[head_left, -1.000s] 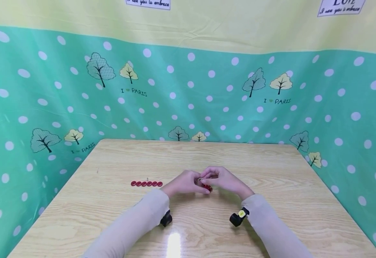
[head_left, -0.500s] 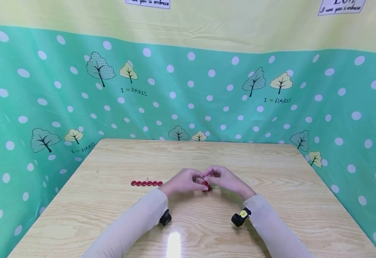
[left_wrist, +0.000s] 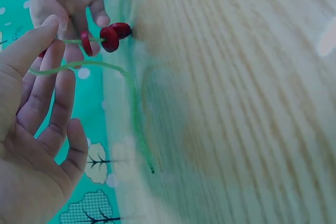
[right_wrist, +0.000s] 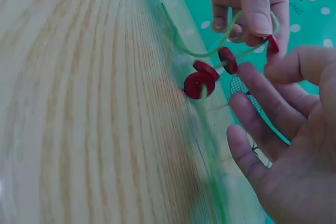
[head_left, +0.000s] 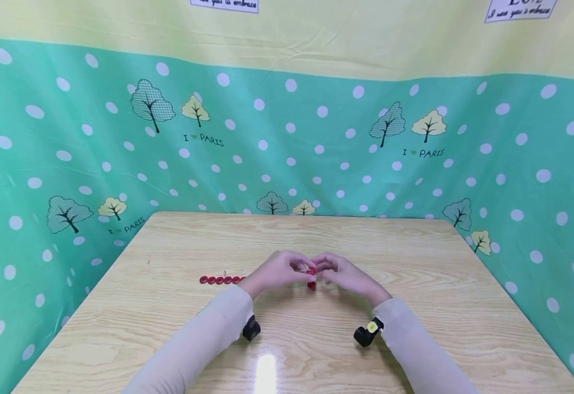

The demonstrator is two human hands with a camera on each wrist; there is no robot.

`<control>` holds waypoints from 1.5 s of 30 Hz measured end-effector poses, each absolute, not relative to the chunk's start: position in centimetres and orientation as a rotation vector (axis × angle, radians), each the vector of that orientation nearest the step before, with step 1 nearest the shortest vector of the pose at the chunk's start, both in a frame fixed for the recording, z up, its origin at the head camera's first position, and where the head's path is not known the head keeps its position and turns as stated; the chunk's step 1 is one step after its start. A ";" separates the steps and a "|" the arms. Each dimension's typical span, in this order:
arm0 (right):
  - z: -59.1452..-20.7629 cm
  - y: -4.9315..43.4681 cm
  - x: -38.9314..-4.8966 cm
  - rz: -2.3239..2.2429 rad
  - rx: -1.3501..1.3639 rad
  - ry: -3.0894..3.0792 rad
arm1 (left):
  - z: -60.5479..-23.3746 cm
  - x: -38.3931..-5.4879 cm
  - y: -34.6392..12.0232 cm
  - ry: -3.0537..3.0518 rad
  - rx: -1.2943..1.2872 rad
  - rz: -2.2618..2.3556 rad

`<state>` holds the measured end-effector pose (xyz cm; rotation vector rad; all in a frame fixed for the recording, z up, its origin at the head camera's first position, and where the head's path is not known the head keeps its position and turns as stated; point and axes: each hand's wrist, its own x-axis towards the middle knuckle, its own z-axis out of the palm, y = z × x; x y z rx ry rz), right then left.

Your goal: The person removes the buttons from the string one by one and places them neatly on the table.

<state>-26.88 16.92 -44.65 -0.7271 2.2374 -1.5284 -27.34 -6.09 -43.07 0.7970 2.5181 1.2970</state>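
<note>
Near the middle of the table, my left hand (head_left: pixel 279 273) pinches a green cord (left_wrist: pixel 100 64) between thumb and index finger, with a red button (right_wrist: pixel 273 44) right at the thumb tip. Several red buttons are threaded on this cord, among them an edge-on button (right_wrist: pixel 227 60) and a face-on button (right_wrist: pixel 199 85) lower down by the table. One cord end hangs loose with a dark tip. My right hand (head_left: pixel 346 278) is close beside, its thumb and fingers apart and loosely bent around the threaded buttons; its index finger is mostly hidden.
A row of several red buttons (head_left: pixel 220 280) lies on the wooden table (head_left: pixel 390 339) left of my hands, partly covered by the left wrist. A tiny upright thing (head_left: pixel 225 273) stands behind the row. A green dotted curtain (head_left: pixel 287 142) hangs around the table's back and sides.
The threaded buttons, bunched between both hands before, now hang in a line below the left fingers. My left hand has risen slightly and shifted left, covering the row's right end.
</note>
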 end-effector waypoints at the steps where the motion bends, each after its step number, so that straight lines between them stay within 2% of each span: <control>1: -44.7 16.8 -26.9 -1.518 -0.728 2.242 | -43.0 -27.4 -6.1 2.522 0.797 1.297; 21: -44.7 16.4 -26.8 -1.464 -0.742 2.250 | -41.7 -27.6 -7.1 2.527 0.818 1.335; 45: -44.3 16.9 -26.7 -1.450 -0.682 2.312 | -39.6 -27.2 -12.8 2.704 0.839 1.266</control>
